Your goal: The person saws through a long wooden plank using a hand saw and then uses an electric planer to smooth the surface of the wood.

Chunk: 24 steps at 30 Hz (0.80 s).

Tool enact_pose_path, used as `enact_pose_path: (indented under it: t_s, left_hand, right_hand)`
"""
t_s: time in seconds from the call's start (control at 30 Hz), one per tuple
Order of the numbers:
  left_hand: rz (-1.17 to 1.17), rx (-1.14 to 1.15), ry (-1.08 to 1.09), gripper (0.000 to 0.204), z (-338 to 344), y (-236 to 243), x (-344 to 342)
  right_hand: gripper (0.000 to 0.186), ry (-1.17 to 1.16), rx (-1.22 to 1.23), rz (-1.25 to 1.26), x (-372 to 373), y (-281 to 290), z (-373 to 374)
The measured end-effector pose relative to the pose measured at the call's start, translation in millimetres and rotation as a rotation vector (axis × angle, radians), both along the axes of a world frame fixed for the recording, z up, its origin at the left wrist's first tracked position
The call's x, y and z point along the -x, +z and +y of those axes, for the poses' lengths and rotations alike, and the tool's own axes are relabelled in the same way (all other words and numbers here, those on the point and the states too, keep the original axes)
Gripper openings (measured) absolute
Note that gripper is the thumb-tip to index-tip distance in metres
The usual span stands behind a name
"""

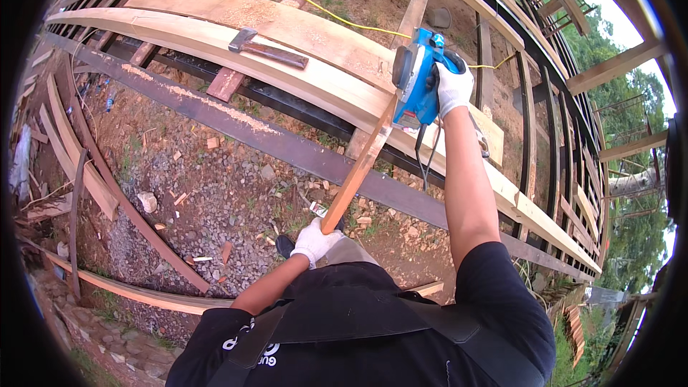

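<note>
My right hand (454,86), in a white glove, is wrapped round the handle of a blue electric planer (424,93). The planer is tipped on its side, its flat sole facing left, above the pale timber. My left hand (316,241), also gloved, grips the near end of a narrow wooden strip (357,175). The strip slants away from me across the beams, and its far end reaches the planer's lower edge; whether they touch I cannot tell. A hammer-like tool (271,51) with a brown wooden handle lies on the pale beam (315,86) to the left.
A wide pale plank (251,14) with shavings lies behind the beam. A dark metal beam (193,107) carries sawdust nearer me. A yellow cord (344,20) runs across the far side. Gravel (208,193) with wood scraps covers the ground, and curved boards (129,186) lie left.
</note>
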<state>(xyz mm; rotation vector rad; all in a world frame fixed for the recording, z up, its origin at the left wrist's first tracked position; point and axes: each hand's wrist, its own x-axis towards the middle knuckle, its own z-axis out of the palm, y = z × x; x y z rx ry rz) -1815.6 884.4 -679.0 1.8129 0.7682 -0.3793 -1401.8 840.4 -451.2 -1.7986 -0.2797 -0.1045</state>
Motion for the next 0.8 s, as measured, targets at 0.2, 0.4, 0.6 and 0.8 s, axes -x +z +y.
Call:
enact_pose_path:
  t_s: [0.2, 0.4, 0.6, 0.8]
  left_hand:
    - [-0.175, 0.146, 0.080, 0.058, 5, -11, 17]
    - [-0.058, 0.040, -0.046, 0.061, 12, 3, 6]
    - [-0.070, -0.059, -0.017, 0.051, 1, -1, -3]
    - [0.017, -0.108, -0.020, 0.047, -5, -8, -4]
  right_hand:
    - [0.042, 0.057, -0.258, 0.126, 82, -28, -83]
    - [0.044, 0.017, 0.055, 0.060, 179, -48, -106]
    - [0.048, -0.004, 0.148, 0.122, 246, -80, -86]
    - [0.046, -0.069, 0.281, 0.052, 203, -70, -59]
